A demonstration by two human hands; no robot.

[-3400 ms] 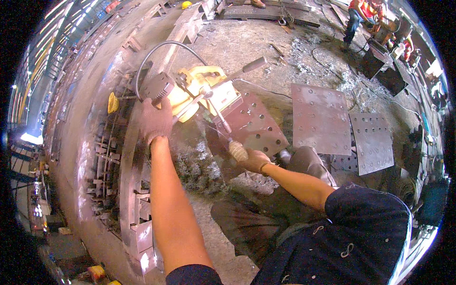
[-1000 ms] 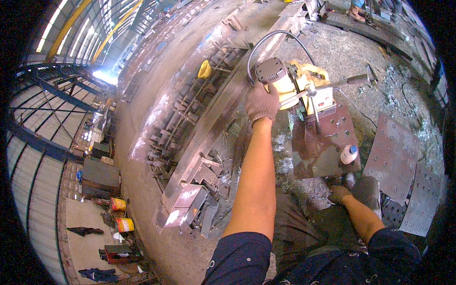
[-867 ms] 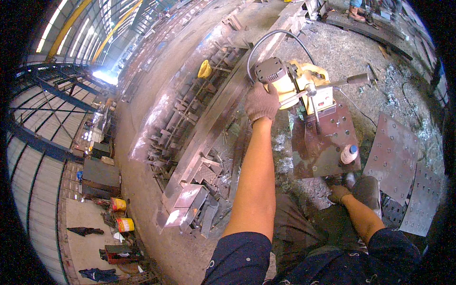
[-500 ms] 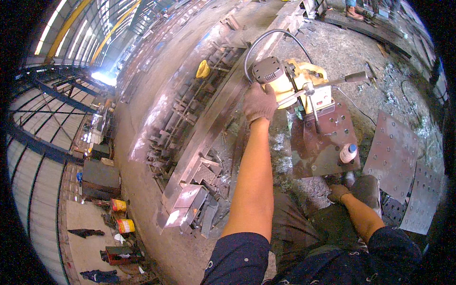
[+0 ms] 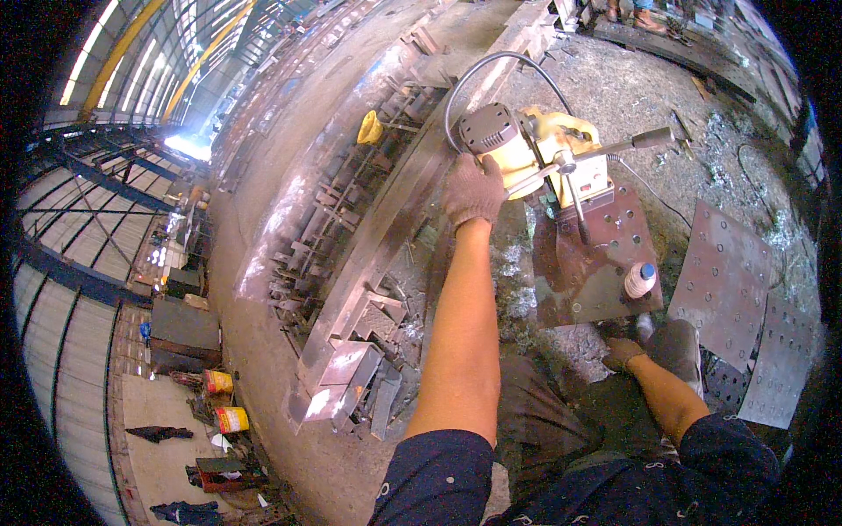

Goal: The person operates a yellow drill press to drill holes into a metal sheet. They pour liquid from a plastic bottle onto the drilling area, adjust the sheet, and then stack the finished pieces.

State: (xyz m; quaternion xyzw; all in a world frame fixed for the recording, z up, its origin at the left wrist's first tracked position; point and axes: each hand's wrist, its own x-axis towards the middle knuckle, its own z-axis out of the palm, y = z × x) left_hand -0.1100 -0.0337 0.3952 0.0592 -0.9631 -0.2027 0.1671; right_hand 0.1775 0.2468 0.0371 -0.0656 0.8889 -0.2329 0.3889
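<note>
Left hand [image 5: 474, 189], brown-gloved, is touching a boxy yellow-and-grey metal drill [image 5: 548, 145]; brown-gloved right hand [image 5: 624, 353] is resting near one knee [image 5: 675, 344] — cannot tell either's fingers.

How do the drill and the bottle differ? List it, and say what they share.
Size: the drill is far bigger than the bottle.
Colour: the drill is mostly yellow with a dark motor end; the bottle is pale with a blue cap.
Contact: the left hand is on the drill; no hand touches the bottle.
Shared: both stand on the holed metal plate.
</note>
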